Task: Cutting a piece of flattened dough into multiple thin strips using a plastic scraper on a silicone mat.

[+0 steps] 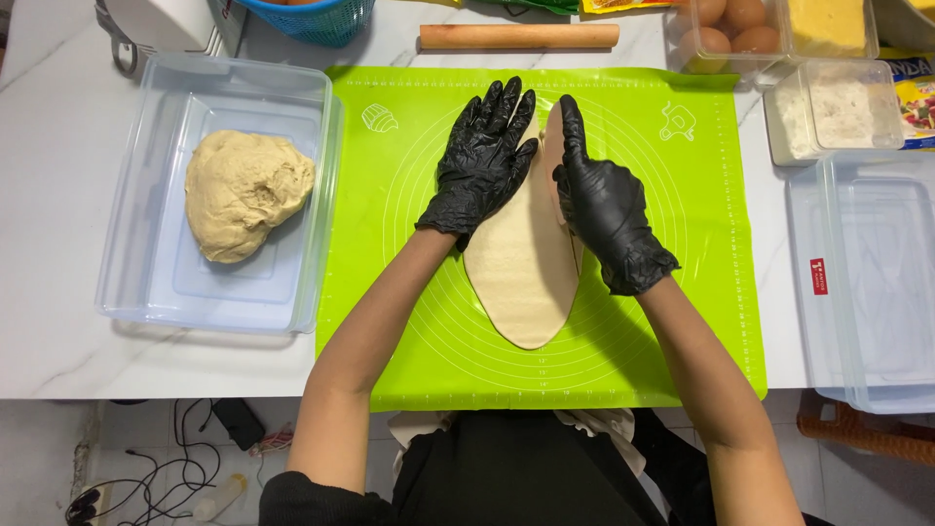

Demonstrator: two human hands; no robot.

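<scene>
Here, from the head view: a rolled dough sheet [521, 268], long and oval, lying flat on the middle of a green mat [682, 244] on a white marble table [58, 195]. Left hand [482, 161] in a black glove, spread almost flat with fingers together, palm down on the upper left part of the sheet, gripping nothing. Right hand [604, 205], also gloved, standing on edge along the sheet's upper right side, fingers straight and curled lightly round the raised far rim, so pinching or folding that edge rather than clasping it. Likely trouble from here: a thin sheet like this could tear or stretch unevenly if lifted by one edge alone, and the fold could stick to itself where dough meets dough; hard pressure from the flat palm could also leave a thin spot. As for looks: pale cream, smooth, matte, evenly thin, with a rounded near end pointing at the body and the far end turned up under the hands. Further off, left of the mat, a clear tub [136, 282] holding a rough dough lump [248, 195]; a rolling pin [518, 36] beyond the mat's far edge; eggs [726, 27] in a clear box at upper right, beside a small flour box [838, 112]; another empty clear tub [877, 282] on the right.
</scene>
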